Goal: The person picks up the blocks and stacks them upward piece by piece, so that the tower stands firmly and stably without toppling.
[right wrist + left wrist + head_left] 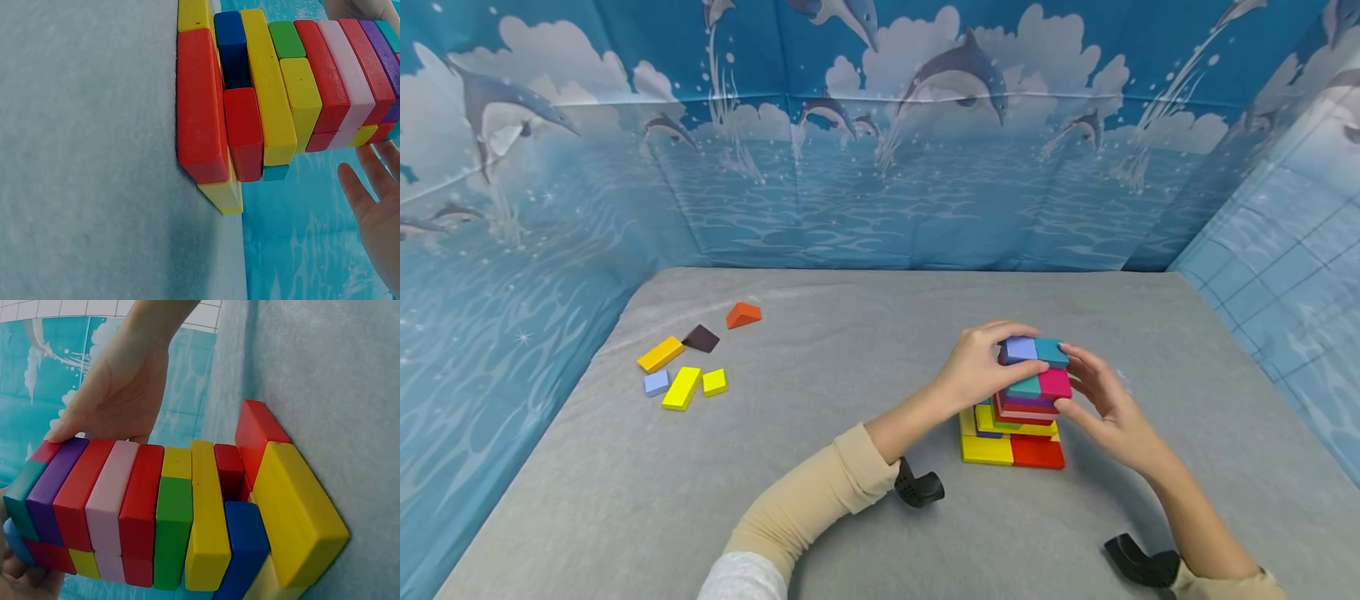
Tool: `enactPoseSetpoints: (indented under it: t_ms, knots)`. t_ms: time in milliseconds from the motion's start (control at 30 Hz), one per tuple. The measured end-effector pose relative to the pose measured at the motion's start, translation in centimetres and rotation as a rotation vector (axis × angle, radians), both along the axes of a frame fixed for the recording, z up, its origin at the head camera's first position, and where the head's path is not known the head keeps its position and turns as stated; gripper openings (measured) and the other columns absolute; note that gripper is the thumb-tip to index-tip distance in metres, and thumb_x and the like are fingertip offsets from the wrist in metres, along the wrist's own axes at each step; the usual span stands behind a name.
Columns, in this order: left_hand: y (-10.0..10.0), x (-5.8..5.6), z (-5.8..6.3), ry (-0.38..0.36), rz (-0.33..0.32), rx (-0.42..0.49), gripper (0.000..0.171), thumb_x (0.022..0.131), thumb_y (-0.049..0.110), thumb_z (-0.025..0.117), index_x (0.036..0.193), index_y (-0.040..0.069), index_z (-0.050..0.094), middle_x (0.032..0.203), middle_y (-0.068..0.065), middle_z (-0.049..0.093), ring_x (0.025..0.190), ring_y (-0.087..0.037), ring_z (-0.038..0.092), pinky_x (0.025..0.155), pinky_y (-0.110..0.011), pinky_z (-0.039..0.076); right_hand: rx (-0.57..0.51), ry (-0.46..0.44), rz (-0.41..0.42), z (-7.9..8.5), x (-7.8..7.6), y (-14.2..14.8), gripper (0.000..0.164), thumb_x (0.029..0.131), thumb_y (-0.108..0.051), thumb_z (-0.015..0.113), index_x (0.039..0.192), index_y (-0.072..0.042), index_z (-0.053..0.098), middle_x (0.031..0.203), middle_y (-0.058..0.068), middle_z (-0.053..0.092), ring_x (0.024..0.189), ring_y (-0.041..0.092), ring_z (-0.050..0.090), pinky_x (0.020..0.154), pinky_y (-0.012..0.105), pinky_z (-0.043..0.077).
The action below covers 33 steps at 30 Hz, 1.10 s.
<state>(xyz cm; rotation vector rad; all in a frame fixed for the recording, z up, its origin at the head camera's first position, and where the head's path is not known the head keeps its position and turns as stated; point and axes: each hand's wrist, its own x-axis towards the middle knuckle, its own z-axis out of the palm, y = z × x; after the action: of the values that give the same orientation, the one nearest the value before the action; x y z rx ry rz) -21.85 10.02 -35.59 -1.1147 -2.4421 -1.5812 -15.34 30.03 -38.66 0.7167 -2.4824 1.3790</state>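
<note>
A tower of coloured wooden blocks (1026, 430) stands on the grey cloth. At its left, my left hand (983, 363) pinches the light blue block (1021, 349) on top, thumb in front and fingers behind. Beside it on top sits a teal block (1051, 353). My right hand (1108, 414) is at the tower's right side, fingers extended, with fingertips at the teal block and thumb by the pink block (1056, 384) below. In the left wrist view, layers show purple, red, pink (112, 494), green and yellow blocks over a blue one. Yellow and red blocks form the base.
Loose blocks lie at the left: an orange wedge (743, 315), a dark brown block (702, 338), a light blue block (657, 382) and several yellow ones, such as a long one (682, 389). A dolphin-print curtain (850, 192) borders the table (820, 467).
</note>
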Motion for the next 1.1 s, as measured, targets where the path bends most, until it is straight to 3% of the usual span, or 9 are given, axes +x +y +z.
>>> enactPoseSetpoints:
  t_ms: [433, 633, 800, 867, 1033, 1100]
  knots:
    - [0.3, 0.1, -0.3, -0.049, -0.001, 0.053, 0.036, 0.082, 0.020, 0.069, 0.115, 0.009, 0.061, 0.115, -0.003, 0.060, 0.092, -0.005, 0.053, 0.071, -0.009, 0.046, -0.001, 0.014, 0.025, 0.0, -0.1, 0.2, 0.081, 0.074, 0.018, 0.061, 0.141, 0.001, 0.019, 0.137, -0.013, 0.031, 0.120, 0.002, 0.035, 0.091, 0.007, 0.032]
    - [-1.2, 0.1, -0.6, -0.001, -0.002, 0.107, 0.049, 0.080, 0.021, 0.071, 0.125, 0.011, 0.054, 0.122, -0.003, 0.056, 0.107, -0.007, 0.049, 0.088, -0.016, 0.040, -0.015, 0.006, 0.009, 0.0, 0.0, 0.0, 0.081, 0.073, 0.018, 0.062, 0.141, 0.001, 0.020, 0.135, -0.013, 0.032, 0.118, 0.002, 0.036, 0.090, 0.007, 0.034]
    - [-5.3, 0.0, -1.2, 0.041, 0.063, 0.160, 0.048, 0.079, 0.018, 0.072, 0.123, 0.009, 0.055, 0.121, -0.005, 0.056, 0.110, -0.012, 0.049, 0.093, -0.028, 0.039, -0.027, -0.008, -0.007, 0.1, 0.1, -0.1, 0.081, 0.073, 0.017, 0.061, 0.141, 0.000, 0.021, 0.134, -0.013, 0.033, 0.118, 0.002, 0.036, 0.089, 0.007, 0.035]
    - [-7.6, -0.2, -1.7, 0.055, 0.092, 0.172, 0.047, 0.080, 0.024, 0.071, 0.121, 0.008, 0.057, 0.119, -0.007, 0.057, 0.110, -0.018, 0.051, 0.093, -0.032, 0.040, -0.025, -0.010, -0.009, 0.1, 0.1, -0.1, 0.080, 0.074, 0.017, 0.061, 0.141, -0.001, 0.021, 0.135, -0.013, 0.032, 0.118, 0.002, 0.036, 0.089, 0.007, 0.035]
    - [-14.3, 0.5, -1.1, 0.049, 0.171, 0.121, 0.042, 0.080, 0.014, 0.070, 0.117, -0.001, 0.057, 0.118, -0.017, 0.056, 0.112, -0.031, 0.049, 0.096, -0.045, 0.037, -0.031, -0.013, -0.022, 0.1, 0.2, -0.2, 0.081, 0.073, 0.017, 0.061, 0.141, -0.001, 0.022, 0.134, -0.014, 0.033, 0.118, 0.002, 0.036, 0.089, 0.006, 0.035]
    - [-17.3, 0.3, -1.7, 0.061, 0.215, 0.079, 0.043, 0.077, 0.005, 0.071, 0.117, -0.002, 0.057, 0.119, -0.018, 0.055, 0.115, -0.030, 0.048, 0.097, -0.048, 0.036, -0.030, -0.011, -0.019, 0.1, 0.2, -0.2, 0.081, 0.073, 0.017, 0.061, 0.141, -0.001, 0.021, 0.134, -0.013, 0.033, 0.118, 0.002, 0.036, 0.089, 0.007, 0.035]
